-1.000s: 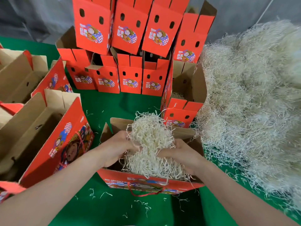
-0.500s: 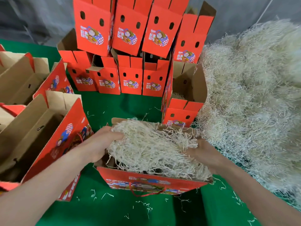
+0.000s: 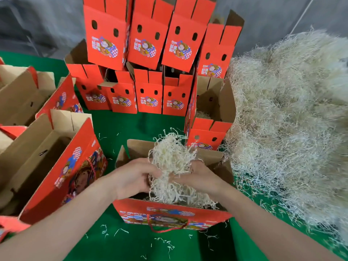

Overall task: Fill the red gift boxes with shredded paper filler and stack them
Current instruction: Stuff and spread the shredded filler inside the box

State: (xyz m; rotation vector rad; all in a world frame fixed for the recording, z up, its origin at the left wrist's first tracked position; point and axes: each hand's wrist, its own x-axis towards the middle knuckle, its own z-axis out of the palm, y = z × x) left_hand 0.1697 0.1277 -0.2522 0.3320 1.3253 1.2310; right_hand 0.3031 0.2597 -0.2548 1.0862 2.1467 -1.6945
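Observation:
An open red gift box [image 3: 169,213] stands on the green table right in front of me. A clump of pale shredded paper filler [image 3: 170,162] rises out of its top. My left hand [image 3: 131,178] grips the clump from the left and my right hand [image 3: 201,176] grips it from the right, both over the box's opening. More filler lies inside the box under my hands. A big heap of the same filler [image 3: 286,129] covers the table's right side. A stack of red boxes [image 3: 150,59] stands at the back in two layers.
Another open red box [image 3: 209,129] with a little filler inside stands just behind the one in front, beside the heap. Open boxes [image 3: 47,166] lie at the left, brown insides showing. Loose shreds [image 3: 165,242] dot the green cloth near the front edge.
Half a second ago the filler was spread flat across the box top with my hands apart at its ends. Both hands have come together at the middle and bunched it into a tall clump.

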